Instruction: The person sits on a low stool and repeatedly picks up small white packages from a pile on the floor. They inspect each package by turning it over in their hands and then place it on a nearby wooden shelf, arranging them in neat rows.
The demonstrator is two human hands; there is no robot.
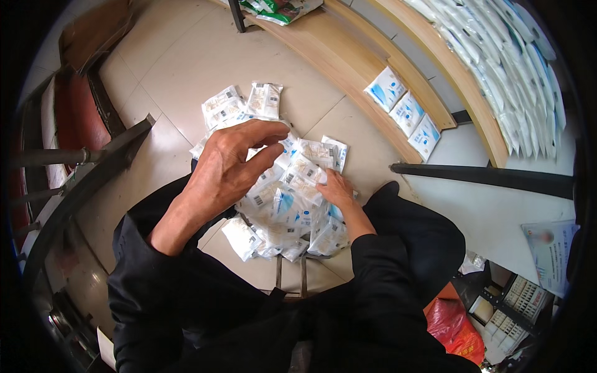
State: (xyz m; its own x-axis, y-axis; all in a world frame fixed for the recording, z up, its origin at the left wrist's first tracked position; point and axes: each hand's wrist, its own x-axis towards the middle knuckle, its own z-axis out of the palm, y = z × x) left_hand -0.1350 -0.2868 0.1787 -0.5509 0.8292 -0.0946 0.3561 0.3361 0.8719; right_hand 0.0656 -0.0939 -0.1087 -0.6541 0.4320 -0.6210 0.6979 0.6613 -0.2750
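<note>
A heap of small white plastic packets with blue print and barcodes lies between my knees, partly hidden by my hands. What is inside the packets I cannot make out. Above the heap's left side I hold my left hand with curved fingers, the thumb apart from them and nothing visible between. My right hand is down at the heap's right side, its thumb and fingers closed at the edge of a packet. Part of those fingers is hidden among the packets.
At right, a wooden shelf carries three matching packets; a row of white packages stands beyond it. A dark metal frame is on the left. A red plastic bag lies at lower right. The floor is tiled.
</note>
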